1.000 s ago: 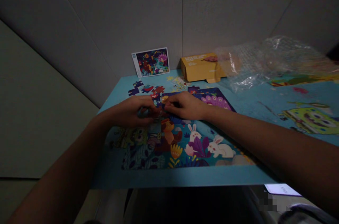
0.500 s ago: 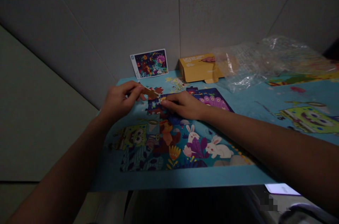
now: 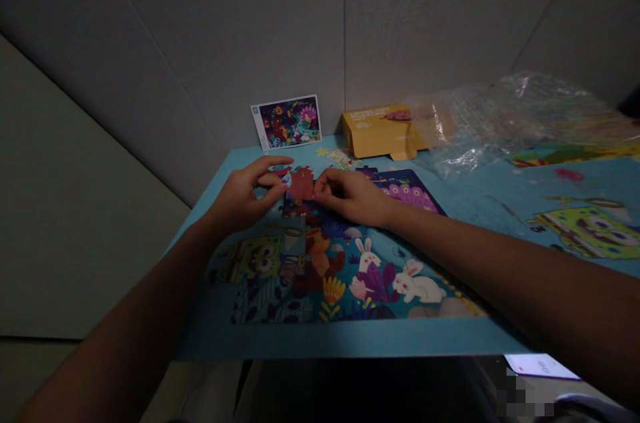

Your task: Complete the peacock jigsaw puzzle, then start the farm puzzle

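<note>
A reddish-brown jigsaw piece is held between my two hands, its printed face showing, over the upper left of a partly assembled jigsaw puzzle. My left hand pinches its left edge with the thumb and a finger, while the index finger stretches out above. At the right edge, the thumb and bent fingers of my right hand close on the piece. White rabbits, flowers and a brown animal show on the puzzle's lower part; my right hand and forearm cover some of it.
Against the wall leans a reference picture card. Beside it lies a yellow box, partly under clear plastic wrap. Light loose pieces lie behind the puzzle. A blue cartoon-printed cover spans the table; a lit phone is below its edge.
The piece in my left hand has turned from its plain tan side to its reddish printed face and moved right. My right hand's fingers now meet its right edge. The view has shifted slightly.
</note>
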Demonstrator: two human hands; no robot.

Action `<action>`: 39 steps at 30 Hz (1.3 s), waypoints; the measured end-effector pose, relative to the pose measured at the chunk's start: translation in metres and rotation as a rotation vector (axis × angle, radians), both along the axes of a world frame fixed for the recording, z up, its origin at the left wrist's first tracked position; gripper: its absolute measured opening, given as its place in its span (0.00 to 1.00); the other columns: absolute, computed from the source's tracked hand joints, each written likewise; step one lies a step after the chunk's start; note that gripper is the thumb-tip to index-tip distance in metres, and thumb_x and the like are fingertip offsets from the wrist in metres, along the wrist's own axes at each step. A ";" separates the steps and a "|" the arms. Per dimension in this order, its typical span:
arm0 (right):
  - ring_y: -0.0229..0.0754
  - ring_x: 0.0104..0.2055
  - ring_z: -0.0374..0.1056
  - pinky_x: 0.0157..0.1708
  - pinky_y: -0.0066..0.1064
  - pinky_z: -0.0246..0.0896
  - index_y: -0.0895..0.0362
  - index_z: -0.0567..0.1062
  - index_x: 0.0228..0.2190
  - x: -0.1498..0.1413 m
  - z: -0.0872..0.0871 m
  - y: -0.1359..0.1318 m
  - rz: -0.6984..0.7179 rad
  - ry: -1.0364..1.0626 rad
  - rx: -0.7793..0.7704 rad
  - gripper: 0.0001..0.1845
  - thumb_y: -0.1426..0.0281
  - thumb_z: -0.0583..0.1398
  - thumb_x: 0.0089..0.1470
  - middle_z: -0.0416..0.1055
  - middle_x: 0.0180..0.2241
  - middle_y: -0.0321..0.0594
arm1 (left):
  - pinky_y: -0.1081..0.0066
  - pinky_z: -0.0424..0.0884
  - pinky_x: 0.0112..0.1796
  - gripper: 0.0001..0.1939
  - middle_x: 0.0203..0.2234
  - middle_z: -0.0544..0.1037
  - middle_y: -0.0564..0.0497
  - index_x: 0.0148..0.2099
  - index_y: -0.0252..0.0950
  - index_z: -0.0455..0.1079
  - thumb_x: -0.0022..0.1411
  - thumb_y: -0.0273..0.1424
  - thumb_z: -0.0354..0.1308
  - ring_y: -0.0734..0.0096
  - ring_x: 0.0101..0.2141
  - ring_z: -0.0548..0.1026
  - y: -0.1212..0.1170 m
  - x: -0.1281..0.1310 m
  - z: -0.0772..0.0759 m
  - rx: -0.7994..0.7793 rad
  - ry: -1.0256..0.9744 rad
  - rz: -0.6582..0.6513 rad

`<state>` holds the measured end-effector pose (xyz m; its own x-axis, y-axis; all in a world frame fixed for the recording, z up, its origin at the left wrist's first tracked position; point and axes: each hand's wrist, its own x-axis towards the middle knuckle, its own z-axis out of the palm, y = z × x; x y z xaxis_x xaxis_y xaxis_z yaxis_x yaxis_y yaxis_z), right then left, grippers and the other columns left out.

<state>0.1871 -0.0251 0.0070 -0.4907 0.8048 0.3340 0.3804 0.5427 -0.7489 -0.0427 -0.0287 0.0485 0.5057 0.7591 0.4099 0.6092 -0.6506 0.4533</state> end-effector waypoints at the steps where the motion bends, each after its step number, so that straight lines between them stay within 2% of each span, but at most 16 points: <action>1: 0.35 0.25 0.60 0.26 0.28 0.49 0.59 0.69 0.33 0.000 -0.001 0.000 -0.012 0.012 -0.001 0.06 0.68 0.59 0.54 0.65 0.23 0.32 | 0.73 0.67 0.40 0.23 0.24 0.77 0.55 0.58 0.31 0.64 0.62 0.33 0.55 0.72 0.30 0.74 0.000 0.000 0.000 -0.007 0.001 0.004; 8: 0.35 0.24 0.61 0.27 0.27 0.50 0.58 0.67 0.38 0.001 -0.003 0.002 -0.075 0.067 -0.014 0.11 0.66 0.60 0.55 0.66 0.22 0.31 | 0.73 0.66 0.35 0.20 0.24 0.78 0.53 0.53 0.32 0.70 0.61 0.35 0.55 0.72 0.28 0.72 0.000 0.002 0.002 -0.079 -0.003 -0.014; 11: 0.34 0.24 0.59 0.27 0.27 0.48 0.59 0.70 0.32 0.001 -0.001 0.001 -0.009 0.009 0.011 0.08 0.66 0.58 0.56 0.65 0.22 0.32 | 0.75 0.65 0.30 0.20 0.21 0.74 0.55 0.52 0.31 0.71 0.61 0.35 0.55 0.74 0.24 0.69 0.000 0.001 0.003 -0.122 -0.039 -0.027; 14: 0.34 0.24 0.57 0.27 0.28 0.45 0.60 0.71 0.27 0.001 0.001 -0.001 0.050 -0.056 0.022 0.13 0.65 0.56 0.59 0.65 0.22 0.33 | 0.76 0.65 0.27 0.18 0.25 0.77 0.52 0.49 0.33 0.74 0.61 0.35 0.54 0.75 0.24 0.70 0.000 -0.002 0.006 -0.170 -0.019 -0.023; 17: 0.33 0.24 0.56 0.27 0.29 0.43 0.60 0.71 0.26 0.001 0.002 -0.002 0.041 -0.087 0.031 0.15 0.65 0.55 0.60 0.64 0.21 0.33 | 0.76 0.69 0.32 0.15 0.34 0.81 0.49 0.45 0.37 0.77 0.62 0.34 0.52 0.71 0.32 0.76 0.001 -0.004 0.008 -0.222 0.097 -0.145; 21: 0.33 0.24 0.55 0.27 0.29 0.42 0.60 0.70 0.24 0.002 0.002 -0.002 0.037 -0.092 0.060 0.15 0.65 0.55 0.60 0.62 0.20 0.33 | 0.75 0.72 0.42 0.17 0.43 0.81 0.49 0.50 0.40 0.76 0.64 0.28 0.50 0.69 0.43 0.78 0.001 -0.002 0.005 -0.350 0.224 -0.399; 24: 0.33 0.23 0.55 0.27 0.29 0.43 0.59 0.69 0.23 0.002 0.003 -0.002 0.045 -0.085 0.066 0.16 0.65 0.55 0.60 0.60 0.19 0.32 | 0.73 0.71 0.46 0.17 0.46 0.80 0.49 0.51 0.40 0.75 0.64 0.26 0.51 0.68 0.45 0.77 -0.001 0.000 0.001 -0.410 0.222 -0.432; 28: 0.33 0.23 0.54 0.27 0.29 0.43 0.59 0.68 0.23 0.002 0.003 -0.002 0.049 -0.082 0.063 0.16 0.65 0.54 0.59 0.59 0.19 0.31 | 0.73 0.73 0.40 0.13 0.41 0.81 0.49 0.48 0.40 0.76 0.62 0.30 0.56 0.67 0.40 0.79 -0.001 0.000 0.001 -0.441 0.249 -0.415; 32: 0.33 0.23 0.54 0.26 0.28 0.43 0.59 0.68 0.23 0.002 0.002 -0.002 0.043 -0.089 0.057 0.15 0.65 0.54 0.59 0.60 0.19 0.31 | 0.77 0.69 0.32 0.10 0.34 0.81 0.50 0.43 0.37 0.76 0.61 0.33 0.58 0.71 0.32 0.77 -0.001 -0.001 0.004 -0.452 0.329 -0.413; 35: 0.33 0.23 0.54 0.26 0.28 0.43 0.59 0.68 0.23 0.002 0.001 -0.001 0.048 -0.092 0.054 0.15 0.65 0.54 0.59 0.60 0.19 0.31 | 0.78 0.67 0.30 0.09 0.31 0.79 0.51 0.40 0.36 0.75 0.60 0.35 0.59 0.72 0.30 0.75 -0.002 -0.001 0.005 -0.461 0.362 -0.406; 37: 0.33 0.23 0.54 0.27 0.29 0.43 0.59 0.69 0.23 0.002 0.001 -0.001 0.050 -0.102 0.047 0.15 0.65 0.54 0.58 0.61 0.19 0.32 | 0.78 0.66 0.28 0.09 0.28 0.77 0.52 0.37 0.35 0.73 0.60 0.36 0.59 0.73 0.28 0.73 -0.002 -0.001 0.007 -0.472 0.340 -0.393; 39: 0.33 0.23 0.54 0.27 0.29 0.43 0.59 0.69 0.24 0.002 0.002 -0.002 0.043 -0.114 0.041 0.14 0.66 0.55 0.58 0.61 0.19 0.32 | 0.78 0.64 0.25 0.09 0.24 0.75 0.54 0.38 0.35 0.71 0.59 0.36 0.59 0.75 0.25 0.71 -0.003 -0.003 0.010 -0.494 0.255 -0.342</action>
